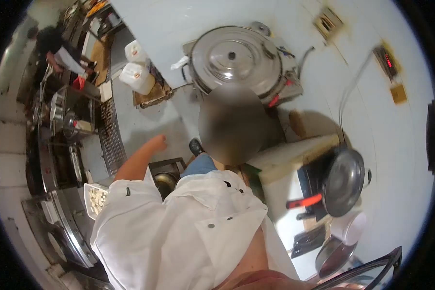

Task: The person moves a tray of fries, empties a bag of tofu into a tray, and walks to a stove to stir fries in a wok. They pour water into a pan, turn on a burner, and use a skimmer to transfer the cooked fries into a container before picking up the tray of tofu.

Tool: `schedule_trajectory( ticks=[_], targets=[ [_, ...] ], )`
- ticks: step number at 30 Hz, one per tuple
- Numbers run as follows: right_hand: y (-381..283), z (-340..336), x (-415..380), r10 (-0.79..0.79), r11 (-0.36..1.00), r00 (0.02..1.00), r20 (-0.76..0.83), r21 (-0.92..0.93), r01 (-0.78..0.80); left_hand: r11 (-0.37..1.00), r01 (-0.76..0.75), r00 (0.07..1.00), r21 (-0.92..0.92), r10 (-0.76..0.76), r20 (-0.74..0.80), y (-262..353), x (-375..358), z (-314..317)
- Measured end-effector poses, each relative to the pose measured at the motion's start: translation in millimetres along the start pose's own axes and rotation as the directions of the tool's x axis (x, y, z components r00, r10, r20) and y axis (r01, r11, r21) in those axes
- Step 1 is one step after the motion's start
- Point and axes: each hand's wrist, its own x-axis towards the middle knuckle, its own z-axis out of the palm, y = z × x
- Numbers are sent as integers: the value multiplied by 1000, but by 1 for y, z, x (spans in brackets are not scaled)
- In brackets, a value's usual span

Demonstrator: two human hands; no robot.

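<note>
My left hand (157, 143) hangs out to the left over the floor, its fingers curled in, with no object visible in it. Bare forearm leads back from it to the short sleeve of my white jacket (179, 232). Just below the hand, near my leg, sits a round metal pot or burner (166, 183) in a dark frame. My right hand does not show. A blurred grey round patch covers the middle of the view and hides what lies there. Beyond it stands a large steamer or pot with a shiny metal lid (227, 67).
White plastic jugs (137, 77) stand on a low wooden board ahead. A frying pan (345, 182) with a red handle is at the right. To the left are a tub of pale pieces (97, 199), a floor grate (112, 135) and metal counters. Another person (58, 53) works far left.
</note>
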Motion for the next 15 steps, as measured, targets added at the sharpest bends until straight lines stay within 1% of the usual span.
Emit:
schedule_trajectory(
  ticks=[1,2,3,4,5,7,9,11,13,15],
  targets=[
    [-21,-18,19,-15,999,1000,8,-47,15,994,111,992,-8,-111,-57,-30,3,6],
    [-46,-36,44,-34,995,999,9,-91,35,992,124,989,-34,-126,-71,-52,4,5],
    [-77,-53,74,-59,989,998,5,-132,59,958,197,976,-207,-212,-50,-75,6,0],
    [-103,-70,94,-75,981,997,12,-179,76,887,266,957,-378,-289,-3,-98,4,7],
    [-130,-91,113,-94,968,995,23,-231,96,868,277,952,-411,-307,-7,-115,6,13],
    [-192,-126,164,-149,933,987,54,-322,158,903,308,942,-301,-334,-36,-151,13,12],
    [-259,-150,220,-218,883,970,105,-402,242,864,220,950,-453,-295,-101,-164,0,-6],
    [-337,-174,285,-299,806,940,162,-485,340,789,127,947,-601,-278,-164,-172,-17,-35],
    [-422,-200,352,-373,691,897,239,-574,440,688,176,910,-705,-387,-150,-173,-49,-83],
    [-510,-224,412,-419,539,841,341,-652,533,663,185,839,-725,-490,-235,-194,-62,-91]
  ],
)
